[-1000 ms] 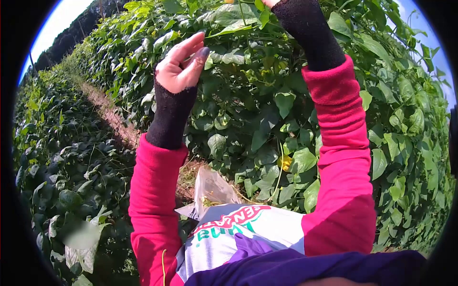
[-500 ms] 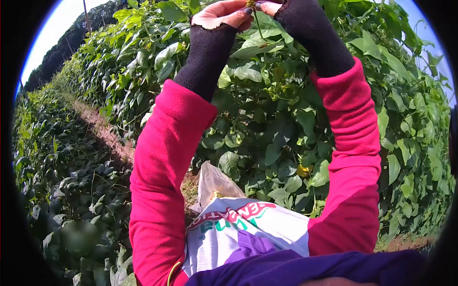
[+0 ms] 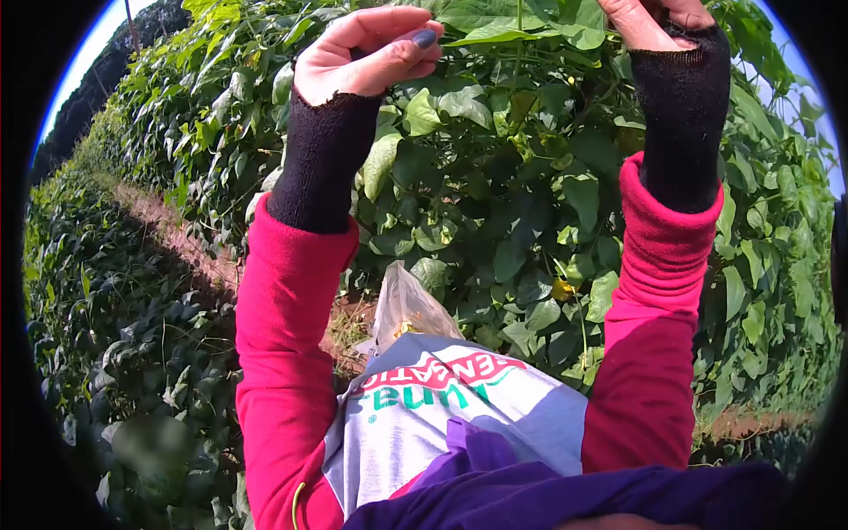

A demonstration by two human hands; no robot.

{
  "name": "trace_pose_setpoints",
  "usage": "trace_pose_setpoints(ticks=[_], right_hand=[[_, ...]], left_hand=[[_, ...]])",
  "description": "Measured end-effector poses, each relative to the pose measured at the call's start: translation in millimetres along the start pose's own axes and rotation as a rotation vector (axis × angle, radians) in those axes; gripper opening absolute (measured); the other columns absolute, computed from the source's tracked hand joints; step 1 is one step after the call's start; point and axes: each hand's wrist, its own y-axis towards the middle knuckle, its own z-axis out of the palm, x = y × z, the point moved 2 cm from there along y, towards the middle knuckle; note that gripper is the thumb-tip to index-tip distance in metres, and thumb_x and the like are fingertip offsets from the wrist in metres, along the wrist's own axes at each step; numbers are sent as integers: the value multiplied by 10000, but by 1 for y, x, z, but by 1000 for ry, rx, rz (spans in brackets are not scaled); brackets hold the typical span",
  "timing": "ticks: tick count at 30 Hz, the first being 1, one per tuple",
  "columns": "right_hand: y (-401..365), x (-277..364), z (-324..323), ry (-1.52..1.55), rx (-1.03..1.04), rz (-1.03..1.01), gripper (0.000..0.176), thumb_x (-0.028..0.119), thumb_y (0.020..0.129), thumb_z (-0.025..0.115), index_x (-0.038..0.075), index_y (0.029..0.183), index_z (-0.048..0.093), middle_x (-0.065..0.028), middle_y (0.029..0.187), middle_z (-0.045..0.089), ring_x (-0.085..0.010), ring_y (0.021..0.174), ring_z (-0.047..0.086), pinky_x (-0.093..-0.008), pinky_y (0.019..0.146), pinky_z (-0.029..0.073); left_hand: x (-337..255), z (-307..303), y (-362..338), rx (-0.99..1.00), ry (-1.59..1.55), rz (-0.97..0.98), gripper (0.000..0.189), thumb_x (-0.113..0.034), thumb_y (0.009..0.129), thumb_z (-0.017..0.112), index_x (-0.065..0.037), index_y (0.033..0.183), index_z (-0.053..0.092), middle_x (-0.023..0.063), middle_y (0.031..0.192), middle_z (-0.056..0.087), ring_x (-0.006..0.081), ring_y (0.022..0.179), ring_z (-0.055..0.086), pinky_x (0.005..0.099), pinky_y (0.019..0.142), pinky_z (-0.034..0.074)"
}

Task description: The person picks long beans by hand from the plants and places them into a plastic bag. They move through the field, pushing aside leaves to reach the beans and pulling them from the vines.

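Observation:
My left hand [image 3: 371,57] is raised at the upper left beside the leaves of a tall climbing plant [image 3: 477,102]. Its fingers are curled in and the thumb, with a dark nail, rests against them; whatever lies inside is hidden. My right hand [image 3: 649,22] is up at the top edge, against the same foliage. Its fingertips run out of the picture, so their grip does not show. Both wrists wear black knitted cuffs under bright pink sleeves.
A translucent plastic bag [image 3: 409,305] with something yellowish in it hangs or stands in front of my printed grey shirt. Low leafy plants [image 3: 132,353] grow on the left, along a strip of bare soil [image 3: 177,231]. A yellow leaf [image 3: 563,290] shows in the foliage.
My hands were together at a small yellow-green piece on a stem and have moved apart. The left came down and left, the right went right. That piece is out of sight.

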Motion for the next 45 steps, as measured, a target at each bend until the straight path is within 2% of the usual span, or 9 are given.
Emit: trace_pose_setpoints(ticks=[2,7,11,19,23,25,31,36,45], right_hand=[[-34,-20,-6,23,179,-69,237,107,887,666,22,1108,654,-101,1037,687,-135,911,647,-277,834,503],[-179,-44,76,194,714,235,150,66,831,667,41,978,684,-75,809,656,-186,723,625,-292,667,487],[-298,-87,129,348,1058,768,245,77,858,603,33,1091,666,-136,985,689,-179,893,660,-324,785,519],[-305,-89,150,1064,851,1221,572,-57,853,472,6,1411,362,-145,1313,555,-159,1165,544,-303,1014,407],[-284,-98,136,920,829,1180,466,-21,892,506,9,1354,452,-122,1235,613,-150,1114,578,-303,983,430],[-268,-100,137,736,773,940,373,37,921,560,23,1293,531,-93,1172,640,-138,1079,592,-295,969,444],[-221,-96,180,952,281,970,486,61,936,573,22,1385,394,-97,1209,590,-166,1063,597,-280,905,485],[-213,-95,205,1180,165,980,476,-2,933,503,45,1392,388,-101,1294,547,-199,1112,585,-322,940,493],[-214,-81,200,1018,-24,986,300,48,879,556,-2,1174,544,-91,1011,658,-178,913,654,-303,795,540]], left_hand=[[8,-16,-42,128,104,-103,189,4,822,671,20,1009,677,85,978,693,131,858,650,245,796,516],[89,-52,-177,501,387,-769,148,-20,813,678,11,957,692,85,991,681,144,859,634,274,746,499],[119,-72,-241,820,681,-707,306,-165,830,698,8,1077,648,112,961,701,169,889,639,329,789,491],[106,-85,-240,233,380,-1106,169,-32,854,644,33,1009,648,99,1067,660,121,986,601,236,861,474],[118,-106,-253,271,436,-920,283,-109,780,751,-22,1037,671,89,884,690,145,793,648,269,706,513],[104,-110,-233,302,1124,2,317,-45,761,725,-42,1074,674,134,1075,668,252,986,644,321,846,503],[67,-104,-131,-272,486,-30,442,97,821,588,-40,1241,599,141,1259,572,226,1120,586,309,908,493],[75,-124,-97,18,584,-148,239,54,817,659,-8,1046,686,79,1002,654,135,863,612,231,724,489],[80,-132,-91,317,404,-90,229,122,764,665,26,968,701,117,927,664,204,923,600,314,868,454]])
